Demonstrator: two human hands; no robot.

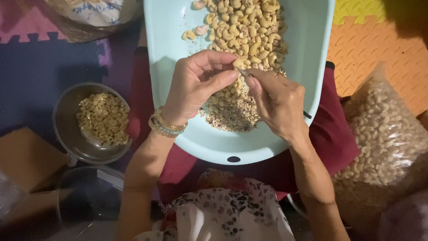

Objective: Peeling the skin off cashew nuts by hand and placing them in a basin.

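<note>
A pale blue plastic tray (307, 49) rests on my lap, filled with a heap of cashew nuts (247, 31) and a patch of brown skin scraps (232, 117) at its near end. My left hand (196, 87), with bangles on the wrist, pinches a single cashew nut (241, 64) between thumb and fingers over the tray. My right hand (278, 102) grips a small thin metal tool (244, 71), whose tip touches that nut.
A metal bowl (67, 129) with peeled cashews (103, 118) stands at the left on foam floor mats. An empty glass bowl (87, 201) sits below it beside a cardboard box (24, 156). A clear bag of cashews (383, 138) lies at the right; another sack (89, 13) top left.
</note>
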